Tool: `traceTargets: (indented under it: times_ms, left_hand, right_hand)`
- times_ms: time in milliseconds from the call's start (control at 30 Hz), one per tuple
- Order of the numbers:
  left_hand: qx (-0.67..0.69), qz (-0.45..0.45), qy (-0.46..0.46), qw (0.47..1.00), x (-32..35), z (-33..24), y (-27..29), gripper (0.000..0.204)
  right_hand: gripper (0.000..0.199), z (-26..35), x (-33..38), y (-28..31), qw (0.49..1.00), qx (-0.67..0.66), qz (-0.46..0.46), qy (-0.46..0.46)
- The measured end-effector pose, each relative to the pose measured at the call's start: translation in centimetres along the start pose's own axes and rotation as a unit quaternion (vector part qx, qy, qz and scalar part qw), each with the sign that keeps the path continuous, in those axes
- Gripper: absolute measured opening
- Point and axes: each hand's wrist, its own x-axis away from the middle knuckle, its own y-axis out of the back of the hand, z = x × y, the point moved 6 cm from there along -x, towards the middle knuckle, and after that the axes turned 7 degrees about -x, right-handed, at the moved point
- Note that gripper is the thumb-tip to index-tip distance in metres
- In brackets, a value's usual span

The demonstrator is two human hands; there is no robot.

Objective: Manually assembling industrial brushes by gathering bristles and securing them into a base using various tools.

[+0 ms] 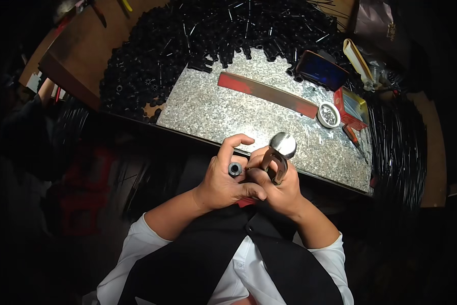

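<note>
Close to the front edge of the speckled stone slab [228, 119], my two hands are held together. My left hand [221, 180] is closed around a short black tube [235, 169], its round hollow end facing up and its index finger raised and bent. In my right hand [284, 190] is a claw hammer [282, 146], with its shiny round face on the far side and its forked claw nearer me. Its handle is mostly hidden by my fingers. My right thumb and fingertips are beside the tube; whether they also pinch something small I cannot tell.
A big heap of black tubular parts [152, 66] rings the slab's far side. On the slab lie a red-brown bar [266, 94], a dark phone [322, 69], a white cup [329, 115] of small metal bits, a red box [351, 108] and a screwdriver [351, 134]. Thin black rods [401, 152] fill the right.
</note>
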Motion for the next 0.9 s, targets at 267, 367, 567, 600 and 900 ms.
traceTargets:
  times_ms: [267, 367, 567, 600, 900]
  left_hand:
    - [0.002, -0.005, -0.016, 1.000, -0.4, -1.1, 0.1, 0.091]
    - [0.023, 0.007, 0.015, 1.000, -0.1, -0.5, 0.1, 0.092]
    - [0.025, 0.004, -0.002, 1.000, -0.2, -0.5, -0.2, 0.094]
    - [0.025, 0.006, -0.002, 1.000, -0.2, -0.5, -0.2, 0.094]
    - [0.028, 0.010, -0.013, 0.999, -0.3, -0.2, -0.3, 0.095]
  right_hand:
    - [0.014, 0.4, 0.3, -0.7, 0.996, 0.062, -0.013, 0.062]
    - [0.007, 0.3, 0.3, -0.7, 0.997, 0.050, -0.031, 0.059]
    - [0.008, 0.6, 0.4, -1.0, 0.997, -0.028, -0.037, 0.068]
    - [0.008, 0.6, 0.4, -1.0, 0.997, -0.028, -0.038, 0.067]
    - [0.007, -0.3, 0.7, -1.1, 0.992, -0.087, -0.060, 0.066]
